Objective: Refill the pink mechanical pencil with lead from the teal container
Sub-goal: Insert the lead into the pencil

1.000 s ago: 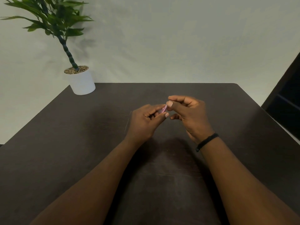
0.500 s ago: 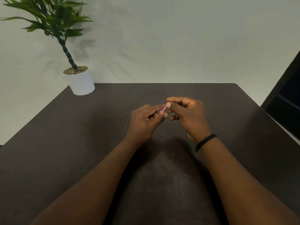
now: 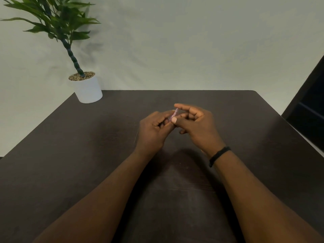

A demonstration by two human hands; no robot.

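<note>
Pink mechanical pencil (image 3: 175,114) is pinched between left hand (image 3: 154,130) and right hand (image 3: 196,127) fingertips, raised off table (image 3: 87,155); teal container not seen; lead loading can't be confirmed, judged mid-refill

Both forearms are bare to the lower edge of the view, with no sleeve showing on either. The right hand (image 3: 196,127) has one worn item: a narrow black band bracelet (image 3: 219,156), matte and seemingly of braided or ribbed cord, wrapped snugly round the wrist just behind the hand. Beyond the bracelet, the thumbnail (image 3: 174,120) of that hand is short, pale and squarish. The left hand (image 3: 152,132) and its wrist carry nothing: no ring, watch or band.
</note>
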